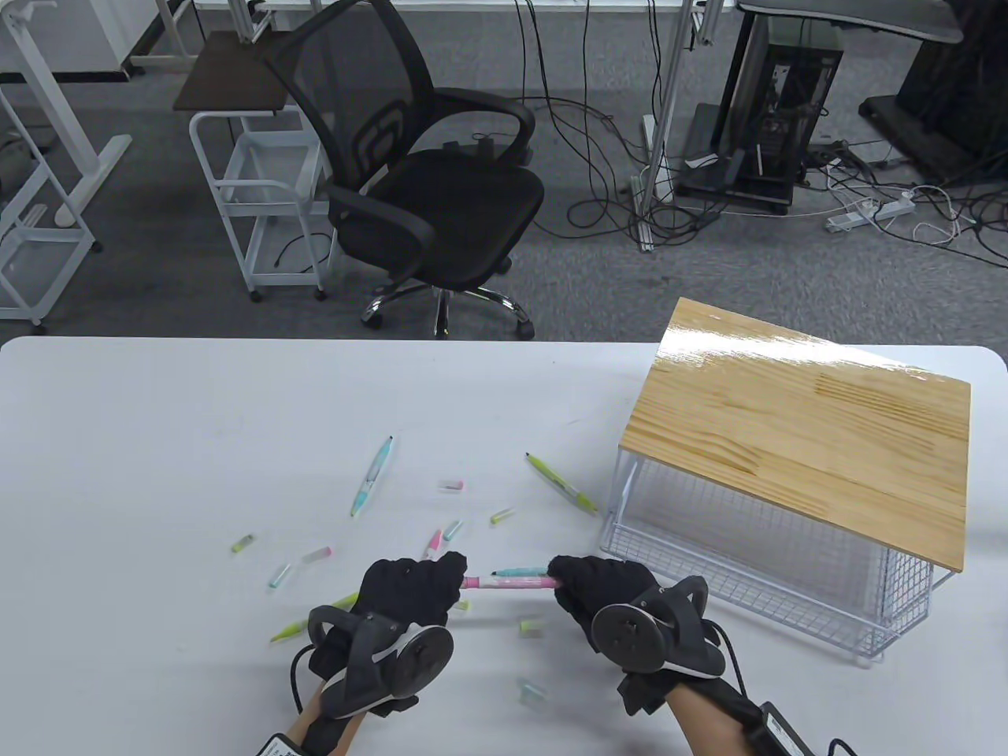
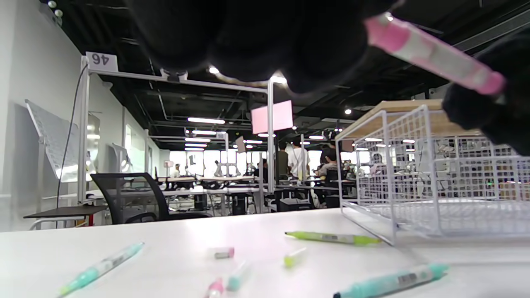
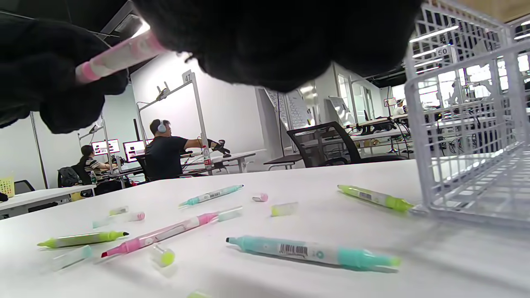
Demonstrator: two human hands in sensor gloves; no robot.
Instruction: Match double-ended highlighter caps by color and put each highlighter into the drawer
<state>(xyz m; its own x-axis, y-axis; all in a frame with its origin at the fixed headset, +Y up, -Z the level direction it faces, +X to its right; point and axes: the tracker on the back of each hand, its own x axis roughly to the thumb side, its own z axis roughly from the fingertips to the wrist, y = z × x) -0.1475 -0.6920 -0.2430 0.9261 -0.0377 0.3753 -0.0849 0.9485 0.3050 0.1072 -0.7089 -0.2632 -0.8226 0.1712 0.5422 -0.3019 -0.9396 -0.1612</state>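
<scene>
Both gloved hands hold one pink highlighter (image 1: 508,583) level above the table's front edge. My left hand (image 1: 453,579) pinches its left end and my right hand (image 1: 561,581) pinches its right end. The left wrist view has the pink highlighter (image 2: 434,54) slanting between my left fingers (image 2: 256,41) and the right glove (image 2: 488,111). In the right wrist view the pink highlighter (image 3: 116,56) runs into the left glove (image 3: 49,82). Its tips are hidden in the fingers. The wire drawer unit (image 1: 756,551) with a wooden top (image 1: 803,425) stands to the right.
Loose on the white table (image 1: 157,441) lie a teal highlighter (image 1: 372,475), a green highlighter (image 1: 561,483), another teal highlighter (image 3: 310,251), a second pink highlighter (image 3: 165,234) and a green highlighter (image 1: 315,617). Several small caps are scattered around, such as a pink cap (image 1: 450,485) and a green cap (image 1: 532,627).
</scene>
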